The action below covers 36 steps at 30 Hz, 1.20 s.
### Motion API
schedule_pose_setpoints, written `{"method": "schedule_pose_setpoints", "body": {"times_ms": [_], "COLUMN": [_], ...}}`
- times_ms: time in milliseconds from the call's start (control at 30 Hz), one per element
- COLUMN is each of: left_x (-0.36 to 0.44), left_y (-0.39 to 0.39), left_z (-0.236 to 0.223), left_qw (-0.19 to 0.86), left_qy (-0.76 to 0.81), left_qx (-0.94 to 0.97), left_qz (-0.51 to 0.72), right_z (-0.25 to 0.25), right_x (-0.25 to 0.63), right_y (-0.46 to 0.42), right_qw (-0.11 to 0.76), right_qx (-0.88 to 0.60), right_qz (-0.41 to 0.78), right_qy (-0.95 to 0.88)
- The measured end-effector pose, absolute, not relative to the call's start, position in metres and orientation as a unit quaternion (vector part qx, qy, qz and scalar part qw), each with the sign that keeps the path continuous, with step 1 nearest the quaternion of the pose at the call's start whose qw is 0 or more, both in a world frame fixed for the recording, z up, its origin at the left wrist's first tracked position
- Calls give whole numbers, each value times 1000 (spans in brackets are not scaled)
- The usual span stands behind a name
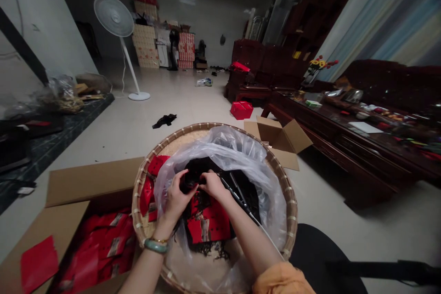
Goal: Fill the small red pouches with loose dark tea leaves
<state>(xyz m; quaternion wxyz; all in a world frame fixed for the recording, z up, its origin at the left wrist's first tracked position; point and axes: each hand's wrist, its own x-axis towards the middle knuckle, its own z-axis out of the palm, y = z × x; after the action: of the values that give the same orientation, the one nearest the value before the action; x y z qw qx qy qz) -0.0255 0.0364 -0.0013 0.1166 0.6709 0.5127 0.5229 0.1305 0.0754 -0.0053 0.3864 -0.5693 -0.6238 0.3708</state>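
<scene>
The left hand [176, 196] and right hand [212, 184] grip a dark bundle [189, 182] above the bamboo basket [292, 206]; red packets [148, 192] line its left rim, loose dark strands [206, 249] seemingly unpacked.

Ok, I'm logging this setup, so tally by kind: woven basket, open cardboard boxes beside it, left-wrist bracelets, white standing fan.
Woven basket: 1
Open cardboard boxes: 2 (left box, right box)
Bracelets: 2 (green bracelet, gold bracelet)
White standing fan: 1
Total: 6

Home living room | dark wooden sofas [265, 62], long low table [344, 124], curtain [382, 14], standing fan [113, 16]
</scene>
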Motion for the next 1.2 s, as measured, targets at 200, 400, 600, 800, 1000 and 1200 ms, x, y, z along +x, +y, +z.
{"method": "schedule_pose_setpoints", "body": {"times_ms": [200,400,600,800,1000,1200], "left_x": [-28,-26,-23,-24,-19,-28], "left_y": [37,40,42,42,39,42], "left_z": [-3,-9,-8,-9,-2,6], "left_qw": [98,123,120,108,102,229], "left_qy": [560,565,566,575,578,566], "left_qx": [647,653,660,655,659,660], "left_qz": [507,489,479,478,470,437], "right_z": [4,49,75,74,73,66], "right_x": [146,146,125,127,129,139], "right_y": [76,60,48,46,37,47], "right_qw": [427,523,515,516,356,365], "right_qx": [-564,-507,-449,-476,-510,-510], "right_qz": [360,363,405,355,245,295], "right_qy": [-608,-581,-607,-617,-743,-721]}}
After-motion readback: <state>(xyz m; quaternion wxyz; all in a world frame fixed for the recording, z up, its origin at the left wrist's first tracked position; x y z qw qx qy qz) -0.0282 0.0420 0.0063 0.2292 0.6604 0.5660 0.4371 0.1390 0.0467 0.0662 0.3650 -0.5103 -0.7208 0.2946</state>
